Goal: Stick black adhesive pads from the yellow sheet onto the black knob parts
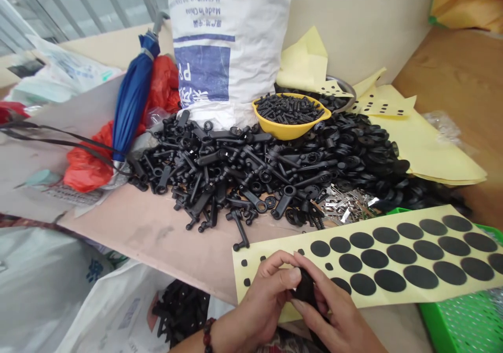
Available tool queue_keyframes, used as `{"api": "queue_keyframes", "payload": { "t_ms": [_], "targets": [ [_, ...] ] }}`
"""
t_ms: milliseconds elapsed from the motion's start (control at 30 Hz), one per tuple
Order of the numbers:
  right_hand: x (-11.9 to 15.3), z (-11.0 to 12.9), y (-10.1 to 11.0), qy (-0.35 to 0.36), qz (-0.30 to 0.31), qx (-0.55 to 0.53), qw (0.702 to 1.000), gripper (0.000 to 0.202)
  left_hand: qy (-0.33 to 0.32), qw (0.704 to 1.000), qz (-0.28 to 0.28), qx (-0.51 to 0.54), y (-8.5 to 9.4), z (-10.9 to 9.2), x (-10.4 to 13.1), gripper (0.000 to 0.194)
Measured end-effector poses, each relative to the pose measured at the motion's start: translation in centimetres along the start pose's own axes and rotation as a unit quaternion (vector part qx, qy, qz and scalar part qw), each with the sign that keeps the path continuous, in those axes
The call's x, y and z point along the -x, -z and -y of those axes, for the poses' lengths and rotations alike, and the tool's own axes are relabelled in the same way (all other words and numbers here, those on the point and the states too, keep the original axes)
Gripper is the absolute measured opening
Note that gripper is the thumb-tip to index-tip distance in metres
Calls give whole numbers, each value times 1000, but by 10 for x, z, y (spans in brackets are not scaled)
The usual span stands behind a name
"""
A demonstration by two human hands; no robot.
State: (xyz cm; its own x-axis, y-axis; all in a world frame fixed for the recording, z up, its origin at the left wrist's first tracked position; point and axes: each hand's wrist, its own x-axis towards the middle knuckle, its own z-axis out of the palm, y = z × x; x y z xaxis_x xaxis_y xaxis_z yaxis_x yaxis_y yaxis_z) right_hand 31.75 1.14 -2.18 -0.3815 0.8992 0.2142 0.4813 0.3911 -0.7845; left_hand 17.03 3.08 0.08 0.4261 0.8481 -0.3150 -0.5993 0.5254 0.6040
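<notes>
Both hands (301,295) grip a black part (305,289), apparently a handle.

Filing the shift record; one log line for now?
left hand: on black part | right hand: same part | below: sticker sheet

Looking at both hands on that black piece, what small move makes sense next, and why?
Perhaps a gentle thumb press by the left hand on the black piece: that thumb rests near its upper end, while the right hand steadies it from the other side.

Soft daylight from behind, faint shadows, slight blur, edges stretched.
</notes>
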Motion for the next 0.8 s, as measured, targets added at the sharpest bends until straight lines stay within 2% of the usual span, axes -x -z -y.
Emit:
{"api": "queue_keyframes", "payload": {
  "t_ms": [267,467,667,800],
  "targets": [
    [5,-8,-6,-15,12,21,1000,61,-3,1000,11,-18,2,-2,5,35],
    [4,-7,-6,18,10,1,1000,64,-32,998,0,-48,1,1,6,30],
    [12,-15,-9,-26,30,-7,999,64,-61,994,21,-90,1,2,5,27],
    [16,-12,-13,-39,27,-20,999,65,-31,994,34,-103,1,-7,7,32]
  ]
}}
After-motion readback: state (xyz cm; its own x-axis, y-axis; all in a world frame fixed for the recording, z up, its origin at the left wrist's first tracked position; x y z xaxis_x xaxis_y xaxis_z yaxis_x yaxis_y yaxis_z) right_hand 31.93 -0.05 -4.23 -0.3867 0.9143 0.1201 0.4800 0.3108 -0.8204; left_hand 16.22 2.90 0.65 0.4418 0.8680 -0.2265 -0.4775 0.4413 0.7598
